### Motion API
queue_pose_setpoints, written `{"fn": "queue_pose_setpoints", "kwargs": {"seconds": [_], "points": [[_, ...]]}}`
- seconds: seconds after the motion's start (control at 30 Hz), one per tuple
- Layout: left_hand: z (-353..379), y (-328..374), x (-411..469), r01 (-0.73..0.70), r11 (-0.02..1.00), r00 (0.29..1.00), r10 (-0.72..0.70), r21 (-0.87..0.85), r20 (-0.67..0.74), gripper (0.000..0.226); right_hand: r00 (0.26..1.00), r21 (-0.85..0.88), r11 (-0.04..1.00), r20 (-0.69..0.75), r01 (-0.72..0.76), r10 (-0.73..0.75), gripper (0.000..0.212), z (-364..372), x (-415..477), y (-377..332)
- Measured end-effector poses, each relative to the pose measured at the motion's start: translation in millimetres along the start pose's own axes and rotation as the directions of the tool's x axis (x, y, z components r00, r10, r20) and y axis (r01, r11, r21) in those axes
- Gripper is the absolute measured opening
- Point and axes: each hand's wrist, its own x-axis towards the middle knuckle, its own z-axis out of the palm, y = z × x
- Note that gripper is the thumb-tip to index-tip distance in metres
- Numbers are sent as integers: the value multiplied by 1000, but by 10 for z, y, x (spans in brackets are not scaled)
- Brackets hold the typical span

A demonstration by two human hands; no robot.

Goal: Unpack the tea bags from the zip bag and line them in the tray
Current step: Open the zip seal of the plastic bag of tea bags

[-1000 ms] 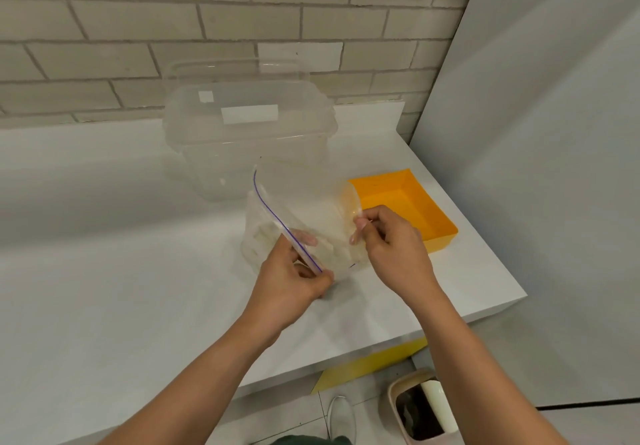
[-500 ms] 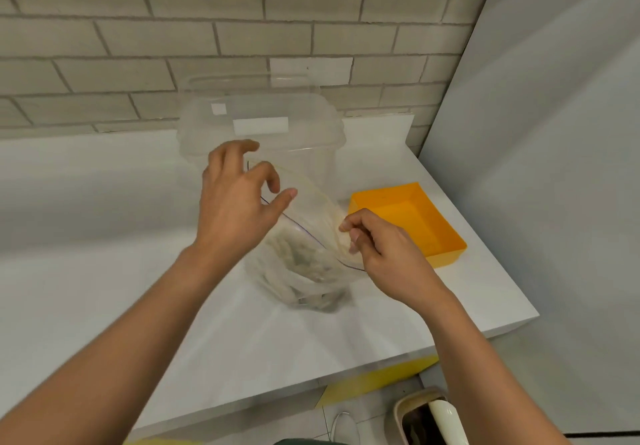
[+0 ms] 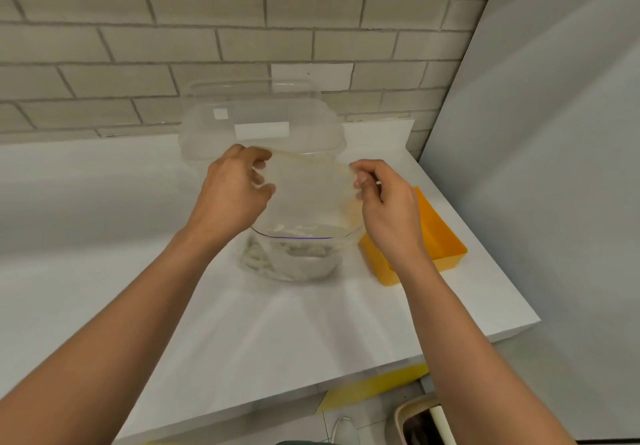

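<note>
While the left hand and right hand pinch opposite rims of the clear plastic zip bag standing on the white worktop, spread evenly (no jerking), keeping pale tea bags settled inside.

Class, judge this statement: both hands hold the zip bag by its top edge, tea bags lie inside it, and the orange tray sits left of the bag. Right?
Not quite: the head view shows the orange tray right of the zip bag, behind the right hand. The left hand and right hand do hold its top edge, tea bags inside.
</note>
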Motion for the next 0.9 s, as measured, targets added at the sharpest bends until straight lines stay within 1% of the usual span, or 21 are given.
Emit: {"fn": "queue_pose_setpoints", "kwargs": {"seconds": [0.03, 0.07, 0.1, 0.13, 0.2, 0.27, 0.33, 0.4, 0.43, 0.47, 0.5, 0.53, 0.6, 0.63, 0.67, 0.7, 0.73, 0.8, 0.83, 0.9], "points": [[-25, 27, -35, 52, 995, 998, -53, -80, -22, 32, 1000, 33, 999, 4, -17, 17, 27, 5, 14, -22], [-39, 36, -73, 119, 976, 992, -124, -184, -12, 21, 999, 75, 996, 19, -42, 40, 28, 17, 14, -31], [-49, 37, -114, 191, 934, 981, -193, -301, 24, 12, 997, 120, 990, 43, -73, 69, 29, 35, -1, -21], [-48, 23, -158, 260, 876, 965, -251, -405, 76, 9, 992, 161, 981, 70, -111, 101, 31, 65, -23, 4], [-5, -31, -252, 394, 757, 919, -334, -521, 210, 14, 978, 229, 954, 120, -195, 171, 36, 137, -91, 74], [60, -93, -352, 490, 684, 872, -378, -541, 312, 15, 960, 252, 930, 155, -268, 235, 38, 227, -174, 141], [131, -165, -426, 542, 647, 840, -407, -536, 358, 13, 948, 176, 938, 165, -300, 272, 39, 308, -246, 190], [178, -244, -468, 584, 628, 811, -438, -514, 387, 18, 937, 123, 941, 195, -315, 288, 44, 340, -301, 211], [187, -274, -481, 604, 628, 796, -455, -490, 399, 23, 932, 119, 940, 218, -320, 290, 43, 340, -324, 221], [188, -308, -494, 617, 637, 785, -466, -461, 407, 29, 928, 121, 940, 241, -318, 283, 35, 336, -344, 223], [186, -334, -506, 623, 651, 780, -473, -433, 410, 36, 926, 129, 942, 265, -311, 269, 20, 323, -360, 231], [185, -365, -518, 624, 661, 778, -477, -415, 409, 43, 921, 130, 946, 300, -299, 250, 10, 307, -375, 231], [190, -440, -536, 624, 666, 778, -477, -409, 409, 53, 910, 102, 970, 379, -221, 168, 28, 267, -395, 284], [195, -470, -540, 622, 666, 779, -474, -412, 410, 56, 903, 58, 985, 412, -163, 125, 35, 256, -398, 333], [202, -500, -543, 619, 667, 782, -470, -415, 409, 58, 895, 19, 995, 439, -100, 82, 39, 248, -400, 373], [213, -518, -542, 609, 677, 789, -463, -414, 403, 60, 889, -8, 999, 457, -46, 44, 36, 246, -401, 419], [222, -532, -545, 598, 691, 796, -454, -406, 400, 61, 888, -20, 1000, 459, -10, 18, 30, 254, -402, 468], [240, -552, -572, 556, 736, 820, -410, -387, 399, 61, 900, -18, 1000, 437, 20, -10, 16, 294, -403, 518], [250, -559, -592, 519, 766, 838, -371, -379, 400, 60, 909, -17, 1000, 416, 27, -17, 16, 316, -404, 540], [254, -578, -642, 420, 842, 873, -275, -337, 402, 60, 923, -23, 1000, 383, -10, 18, 24, 349, -410, 544]]}}
